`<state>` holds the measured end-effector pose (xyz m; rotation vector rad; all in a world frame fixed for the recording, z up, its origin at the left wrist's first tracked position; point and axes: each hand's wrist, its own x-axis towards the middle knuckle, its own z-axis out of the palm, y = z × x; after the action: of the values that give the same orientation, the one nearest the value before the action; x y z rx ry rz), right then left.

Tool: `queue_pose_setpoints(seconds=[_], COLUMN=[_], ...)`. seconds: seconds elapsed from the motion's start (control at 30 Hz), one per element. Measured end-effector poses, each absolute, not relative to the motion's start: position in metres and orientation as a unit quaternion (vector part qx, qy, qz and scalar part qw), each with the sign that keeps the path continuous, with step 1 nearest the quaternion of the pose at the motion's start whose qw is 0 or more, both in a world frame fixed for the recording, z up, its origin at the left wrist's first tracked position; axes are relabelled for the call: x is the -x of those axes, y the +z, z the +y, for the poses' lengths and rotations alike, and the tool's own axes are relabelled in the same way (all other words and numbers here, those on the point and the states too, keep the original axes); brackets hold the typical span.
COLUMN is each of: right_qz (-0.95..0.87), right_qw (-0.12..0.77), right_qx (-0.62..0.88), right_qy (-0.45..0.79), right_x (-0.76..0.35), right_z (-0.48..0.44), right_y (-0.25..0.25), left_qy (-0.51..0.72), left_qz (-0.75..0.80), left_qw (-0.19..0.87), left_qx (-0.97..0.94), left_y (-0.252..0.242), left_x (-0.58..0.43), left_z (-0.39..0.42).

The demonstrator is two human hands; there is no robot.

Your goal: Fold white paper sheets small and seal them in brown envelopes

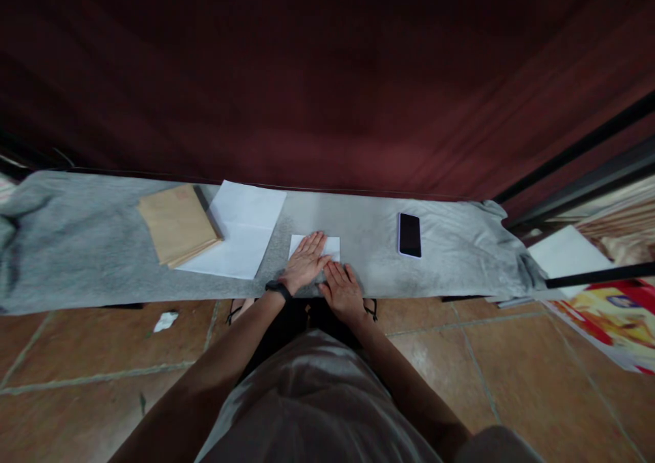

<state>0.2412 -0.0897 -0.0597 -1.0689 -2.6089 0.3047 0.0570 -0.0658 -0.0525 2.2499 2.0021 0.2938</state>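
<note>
A small folded white sheet of paper (332, 246) lies flat on the grey cloth-covered table in front of me. My left hand (306, 260) rests flat across it, fingers stretched out, covering much of its middle. Just to the right, my right hand (344, 291) lies flat with fingers extended, its fingertips at the paper's lower edge. The two hands nearly meet at the thumb and fingertips. Left of them are larger white sheets (248, 228), partly under a stack of brown envelopes (177, 224).
A phone (410, 235) with a dark screen lies on the grey cloth (366, 221) to the right. Behind the table hangs a dark red curtain (327, 108). A crumpled white scrap (165, 321) is on the tiled floor; a colourful box (614, 320) stands at far right.
</note>
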Motion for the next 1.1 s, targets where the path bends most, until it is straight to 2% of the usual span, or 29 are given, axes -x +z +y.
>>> queue_pose_setpoints(seconds=[0.5, 0.63, 0.77, 0.9, 1.1], right_qz=[-0.911, -0.871, -0.78, -0.689, -0.659], right_qw=[0.146, 0.209, 0.289, 0.3, 0.315], right_qx=[0.372, 0.429, 0.519, 0.568, 0.546], right_qy=[0.104, 0.12, 0.198, 0.335, 0.41], right_x=[-0.242, -0.24, -0.232, -0.223, -0.219], right_z=[-0.093, -0.083, -0.06, -0.038, -0.03], right_y=[-0.058, -0.063, -0.066, -0.063, -0.06], left_qy=[0.137, 0.144, 0.144, 0.119, 0.085], left_qz=[0.773, 0.78, 0.755, 0.695, 0.708], left_qw=[-0.013, -0.028, -0.033, -0.001, 0.011], left_qx=[-0.619, -0.608, -0.639, -0.71, -0.701], left_y=[-0.062, -0.061, -0.053, -0.044, -0.034], left_x=[-0.031, -0.035, -0.042, -0.053, -0.069], left_z=[-0.118, -0.125, -0.128, -0.129, -0.127])
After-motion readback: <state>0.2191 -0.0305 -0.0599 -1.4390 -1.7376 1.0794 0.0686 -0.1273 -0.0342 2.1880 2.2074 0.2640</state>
